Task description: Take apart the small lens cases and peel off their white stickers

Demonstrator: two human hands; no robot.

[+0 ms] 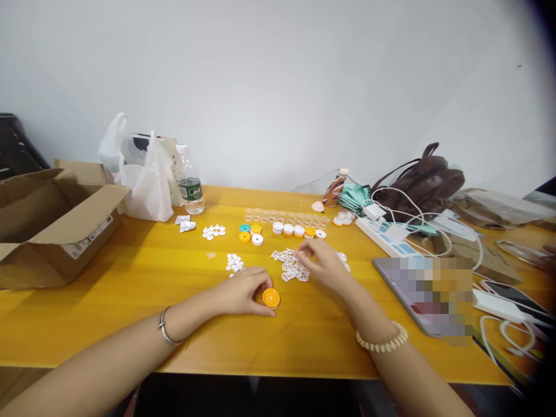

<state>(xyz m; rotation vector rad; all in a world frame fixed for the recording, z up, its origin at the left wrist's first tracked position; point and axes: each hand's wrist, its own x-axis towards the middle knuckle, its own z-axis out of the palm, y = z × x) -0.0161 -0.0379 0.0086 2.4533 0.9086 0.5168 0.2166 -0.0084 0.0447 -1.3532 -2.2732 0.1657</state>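
My left hand rests on the table, thumb and fingers curled around the edge of a round orange cap. My right hand is over a pile of white openwork plastic pieces, its fingertips drawn together at the pile's upper edge. Whatever is between those fingertips is too small to make out. Small white round pieces lie just beyond my left hand. Farther back are a teal cap, orange caps and a row of white and orange caps.
Clear round containers line the back. White knobbed discs, foil packets and a water bottle stand left, beside a plastic bag and cardboard box. A tablet, power strip and cables are right.
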